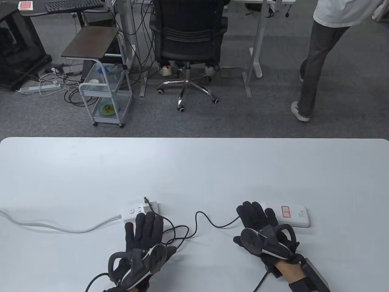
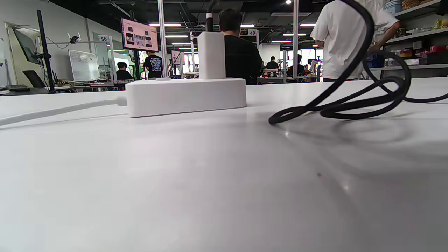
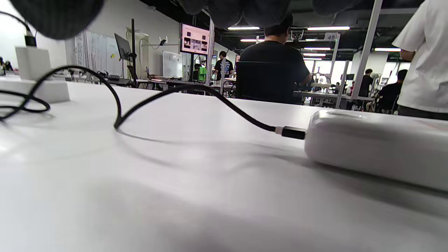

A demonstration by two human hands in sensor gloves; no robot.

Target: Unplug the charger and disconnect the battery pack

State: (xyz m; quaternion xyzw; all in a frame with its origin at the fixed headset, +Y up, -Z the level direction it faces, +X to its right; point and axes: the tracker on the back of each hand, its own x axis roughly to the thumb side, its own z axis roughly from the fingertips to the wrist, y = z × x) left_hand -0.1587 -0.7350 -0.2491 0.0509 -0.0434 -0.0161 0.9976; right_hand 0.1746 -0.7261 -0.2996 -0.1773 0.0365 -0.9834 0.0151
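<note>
From above, your left hand [image 1: 142, 240] is lying flat with fingers spread, fingertips just beside the one power strip [image 1: 140, 210]. Your right hand [image 1: 261, 228] is also lying flat and relaxed, gripping nothing, fingers touching the left end of the one battery pack [image 1: 291, 215] on the worktop [image 1: 194, 170]. The left wrist view is showing the one charger [image 2: 211, 56] standing upright in the strip. The right wrist view is showing the one black cable [image 3: 196, 96] sitting plugged into the pack.

Charger [image 2: 211, 56] atop power strip [image 1: 140, 210] at left, battery pack [image 1: 293, 215] well right.
</note>
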